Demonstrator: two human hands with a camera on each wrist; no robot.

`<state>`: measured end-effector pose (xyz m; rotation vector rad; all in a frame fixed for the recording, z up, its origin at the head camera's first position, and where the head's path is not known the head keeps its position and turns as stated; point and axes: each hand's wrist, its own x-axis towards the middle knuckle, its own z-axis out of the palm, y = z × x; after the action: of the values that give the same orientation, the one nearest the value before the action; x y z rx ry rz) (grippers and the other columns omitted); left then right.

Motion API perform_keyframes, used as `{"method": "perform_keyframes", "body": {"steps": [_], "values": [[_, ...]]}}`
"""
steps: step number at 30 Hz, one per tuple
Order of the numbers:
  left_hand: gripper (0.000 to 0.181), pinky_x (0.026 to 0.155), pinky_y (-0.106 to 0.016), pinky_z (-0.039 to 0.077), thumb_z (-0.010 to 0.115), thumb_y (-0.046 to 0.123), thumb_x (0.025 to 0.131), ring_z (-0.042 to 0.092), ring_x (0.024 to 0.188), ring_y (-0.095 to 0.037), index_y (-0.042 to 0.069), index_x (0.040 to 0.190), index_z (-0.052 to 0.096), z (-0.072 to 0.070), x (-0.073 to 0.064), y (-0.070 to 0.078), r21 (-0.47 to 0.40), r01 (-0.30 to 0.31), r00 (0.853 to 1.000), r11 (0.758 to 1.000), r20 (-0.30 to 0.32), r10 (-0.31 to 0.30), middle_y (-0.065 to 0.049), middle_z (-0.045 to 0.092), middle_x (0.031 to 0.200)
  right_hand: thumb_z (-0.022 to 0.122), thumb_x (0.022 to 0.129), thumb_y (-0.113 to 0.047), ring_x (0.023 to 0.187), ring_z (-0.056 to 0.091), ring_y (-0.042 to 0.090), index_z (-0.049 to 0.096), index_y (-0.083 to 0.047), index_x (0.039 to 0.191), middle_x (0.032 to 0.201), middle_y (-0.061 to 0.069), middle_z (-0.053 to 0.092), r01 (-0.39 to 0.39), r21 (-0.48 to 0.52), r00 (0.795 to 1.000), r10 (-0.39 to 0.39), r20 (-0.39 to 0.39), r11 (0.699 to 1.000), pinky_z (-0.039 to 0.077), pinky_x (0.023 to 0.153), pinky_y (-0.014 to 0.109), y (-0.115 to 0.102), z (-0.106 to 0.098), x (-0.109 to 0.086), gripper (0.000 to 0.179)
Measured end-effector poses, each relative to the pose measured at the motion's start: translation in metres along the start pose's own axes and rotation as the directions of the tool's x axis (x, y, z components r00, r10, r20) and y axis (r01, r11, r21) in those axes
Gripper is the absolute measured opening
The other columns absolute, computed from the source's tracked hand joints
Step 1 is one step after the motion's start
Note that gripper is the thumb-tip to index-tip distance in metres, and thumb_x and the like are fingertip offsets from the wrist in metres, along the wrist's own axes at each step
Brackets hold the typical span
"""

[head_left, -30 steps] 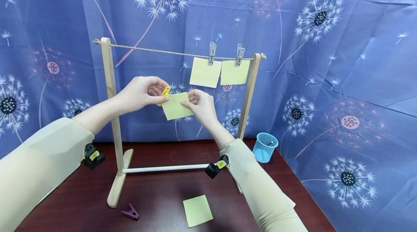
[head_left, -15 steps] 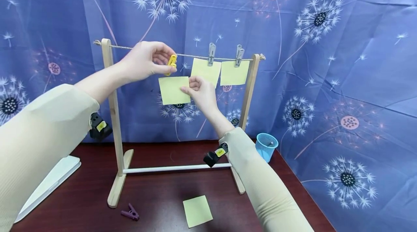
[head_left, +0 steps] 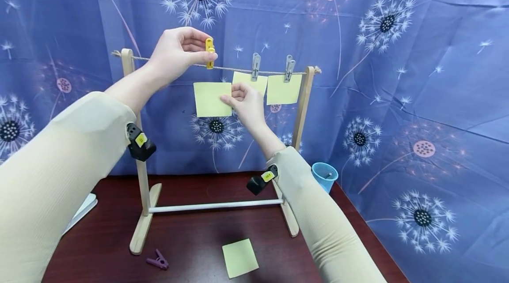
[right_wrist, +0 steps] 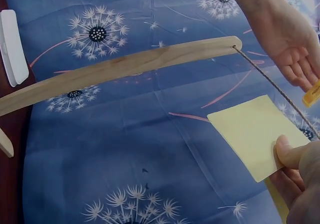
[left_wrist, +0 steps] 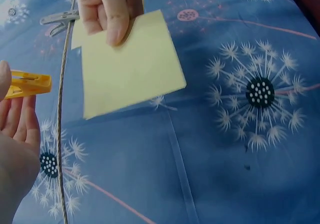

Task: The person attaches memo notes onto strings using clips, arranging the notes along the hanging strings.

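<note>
My left hand [head_left: 176, 51] pinches a yellow clothespin [head_left: 210, 53] between thumb and fingers, at the height of the twine line [head_left: 228, 69]. In the left wrist view the clothespin [left_wrist: 31, 83] points toward the twine [left_wrist: 61, 94], a small gap apart. Below the line, my right hand [head_left: 248, 104] holds a pale yellow sticky note [head_left: 210, 99] by its right edge, thumb in front. The right wrist view shows this note [right_wrist: 250, 134] beside the twine. Two more notes hang on the line, a left one [head_left: 250, 79] and a right one [head_left: 283, 90], under grey clothespins [head_left: 256, 66].
A wooden frame [head_left: 141, 177] with a white crossbar [head_left: 214, 206] stands on the dark red table [head_left: 191, 247]. In front lie a purple clothespin [head_left: 158, 260] and a sticky note [head_left: 240, 258]. A blue mesh cup [head_left: 324, 175] stands right, a white object [head_left: 81, 210] left. Blue patterned cloth [head_left: 358, 75] hangs behind.
Both hands have risen toward the twine. My left hand has lifted the yellow clothespin up to the line, away from the note, while my right hand has raised the sticky note and levelled it.
</note>
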<state>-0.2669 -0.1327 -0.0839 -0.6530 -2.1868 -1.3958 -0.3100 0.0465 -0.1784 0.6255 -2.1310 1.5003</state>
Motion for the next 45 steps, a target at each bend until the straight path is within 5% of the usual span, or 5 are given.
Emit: {"method": "perform_keyframes", "body": {"steps": [18, 24, 29, 45], "values": [[0.038, 0.086, -0.021, 0.054, 0.080, 0.011, 0.081, 0.070, 0.086, -0.004, 0.003, 0.117, 0.071, 0.030, 0.011, 0.005, -0.251, 0.066, 0.975, 0.966, -0.187, -0.116, 0.003, 0.075, 0.092, 0.079, 0.082, -0.013, 0.090, 0.072, 0.030, 0.066, 0.007, 0.107, 0.097, 0.022, 0.073, 0.028, 0.000, 0.997, -0.028, -0.069, 1.000, 0.055, 0.078, 0.026, -0.002, -0.001, 0.009, 0.035], [0.031, 0.091, -0.026, 0.051, 0.081, 0.018, 0.080, 0.070, 0.082, -0.003, 0.008, 0.109, 0.076, 0.030, 0.011, 0.004, -0.192, 0.097, 0.959, 0.977, -0.246, -0.143, 0.006, 0.077, 0.089, 0.078, 0.083, -0.015, 0.092, 0.073, 0.028, 0.066, 0.005, 0.108, 0.098, 0.021, 0.073, 0.009, -0.010, 0.998, -0.009, -0.065, 1.000, 0.056, 0.080, 0.027, 0.001, 0.000, 0.010, 0.034], [0.025, 0.083, -0.023, 0.048, 0.082, 0.020, 0.080, 0.069, 0.086, -0.005, 0.010, 0.102, 0.078, 0.032, 0.012, 0.005, -0.155, 0.085, 0.947, 0.984, -0.294, -0.129, 0.010, 0.076, 0.084, 0.078, 0.083, -0.015, 0.092, 0.073, 0.028, 0.066, 0.005, 0.108, 0.098, 0.021, 0.073, 0.009, -0.013, 0.997, -0.010, -0.072, 1.000, 0.056, 0.080, 0.027, 0.002, -0.001, 0.011, 0.034], [0.022, 0.068, -0.018, 0.045, 0.081, 0.023, 0.081, 0.068, 0.086, -0.002, 0.010, 0.100, 0.079, 0.034, 0.011, 0.001, -0.075, 0.116, 0.941, 0.990, -0.310, -0.134, 0.013, 0.075, 0.080, 0.079, 0.082, -0.012, 0.092, 0.072, 0.030, 0.066, 0.007, 0.107, 0.099, 0.022, 0.073, 0.023, 0.001, 0.996, -0.023, -0.083, 1.000, 0.056, 0.081, 0.025, -0.001, -0.003, 0.011, 0.034]]}}
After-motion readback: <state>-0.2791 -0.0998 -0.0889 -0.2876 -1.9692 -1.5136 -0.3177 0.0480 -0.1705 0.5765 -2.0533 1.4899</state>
